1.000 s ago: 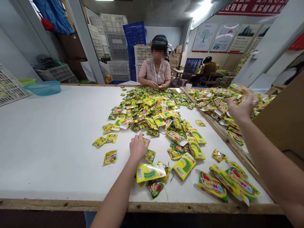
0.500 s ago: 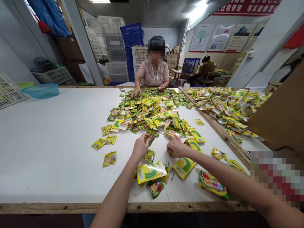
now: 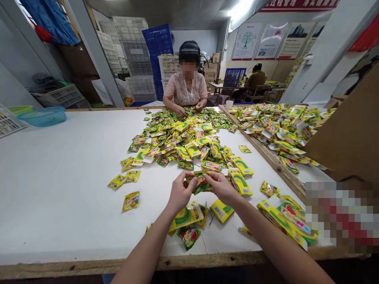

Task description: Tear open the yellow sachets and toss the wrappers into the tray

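Note:
Both hands meet over the near side of a pile of small candy packets and yellow cartons [image 3: 174, 138]. My left hand [image 3: 181, 193] is closed, its thumb and fingers pinching green candy packets [image 3: 199, 183]. From the other side, my right hand [image 3: 222, 187] grips the same packets, thumb on top; how many there are I cannot tell. Beneath my forearms lie a yellow carton [image 3: 185, 216] and a green packet [image 3: 189, 236]. Another yellow carton [image 3: 221, 210] rests under my right wrist. At lower right are opened cartons [image 3: 286, 221] with a watermelon picture.
A co-worker [image 3: 186, 85] sits across the white table [image 3: 65, 177], both hands at the far pile. A wooden strip [image 3: 266, 159] divides off more cartons [image 3: 278, 122] on the right. Loose yellow packets [image 3: 130, 201] lie left, and a blue basin [image 3: 44, 117] stands far left.
My hands, apart before, have come together, lifting green packets between them. A yellow carton now shows at lower right beside my right forearm. The co-worker's reaching hand has drawn in.

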Tool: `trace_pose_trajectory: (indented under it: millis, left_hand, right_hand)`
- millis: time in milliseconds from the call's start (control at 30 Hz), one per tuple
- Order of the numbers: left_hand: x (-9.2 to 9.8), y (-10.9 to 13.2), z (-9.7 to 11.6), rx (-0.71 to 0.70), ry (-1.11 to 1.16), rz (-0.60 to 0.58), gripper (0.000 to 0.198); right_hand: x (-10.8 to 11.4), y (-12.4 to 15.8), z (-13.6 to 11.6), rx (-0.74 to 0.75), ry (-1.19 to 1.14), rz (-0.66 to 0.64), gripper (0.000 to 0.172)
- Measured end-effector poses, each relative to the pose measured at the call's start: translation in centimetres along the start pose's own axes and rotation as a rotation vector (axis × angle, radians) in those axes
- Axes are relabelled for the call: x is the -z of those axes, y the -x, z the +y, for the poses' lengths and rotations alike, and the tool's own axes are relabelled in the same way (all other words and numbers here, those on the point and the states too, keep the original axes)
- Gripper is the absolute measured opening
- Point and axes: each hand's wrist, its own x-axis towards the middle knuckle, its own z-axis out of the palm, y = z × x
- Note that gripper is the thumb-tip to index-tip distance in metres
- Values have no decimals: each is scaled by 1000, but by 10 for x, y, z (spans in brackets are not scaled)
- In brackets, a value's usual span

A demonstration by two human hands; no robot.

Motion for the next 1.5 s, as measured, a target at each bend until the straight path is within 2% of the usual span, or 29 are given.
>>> trace_pose_trajectory:
  millis: [100,200,267,300,400,500,567,633,700,733,767,833,867,900,967,1033,1100,1167,1233,1333,1400,1500]
  left_hand:
    - [-3,1,-4,-82,-192,38,21]
    - [-2,-15,-3,-94,-275,-56,21]
    - [2,-39,-3,-117,-407,-85,18]
    - [6,-54,-4,-143,-536,-56,17]
    - [15,-101,-9,-186,-987,19,37]
    - [18,-134,-16,-180,-1052,19,36]
    - [17,-141,-15,-166,-1017,50,27]
    - [15,-133,-8,-153,-982,116,30]
    - [13,-110,4,-171,-891,144,41]
    - [13,-93,11,-191,-825,124,45]
    - [12,-75,18,-201,-759,61,46]
    - [10,-37,30,-188,-772,-91,49]
    - [9,-20,34,-178,-801,-138,63]
    - [7,-6,37,-165,-822,-159,72]
    - [3,14,37,-155,-838,-143,69]
    - [1,23,31,-170,-827,-82,50]
    - [0,25,22,-201,-826,-13,40]
    - [-1,25,12,-248,-838,38,40]
    - [-1,25,4,-304,-869,50,38]
    - [-1,27,-4,-344,-937,20,36]
    - [0,28,-4,-336,-981,12,37]
    - [0,30,-3,-324,-1033,29,40]
  right_hand:
    - [-2,6,0,-55,-45,-34,42]
    - [8,8,-6,11,72,-37,39]
    - [19,5,-13,77,112,45,41]
    - [25,3,-16,112,101,112,42]
    - [37,-1,-26,195,29,278,45]
    - [41,-3,-27,178,38,296,48]
    - [42,-2,-27,179,73,285,47]
    - [43,-1,-27,241,74,301,44]
    - [45,3,-31,328,33,355,41]
    - [44,5,-33,374,6,380,40]
    - [43,8,-35,417,-20,396,39]
    - [37,16,-37,477,-56,384,36]
    - [33,20,-37,493,-57,365,34]
    - [28,23,-35,501,-43,346,32]
    - [19,29,-29,513,50,334,30]
    - [13,32,-23,558,252,353,26]
    - [11,33,-19,626,496,343,21]
    - [12,33,-21,658,683,266,18]
    - [15,33,-24,622,783,118,15]
    - [18,32,-27,543,824,-39,14]
    - [18,30,-25,501,756,-17,17]
    - [16,26,-21,434,495,89,28]
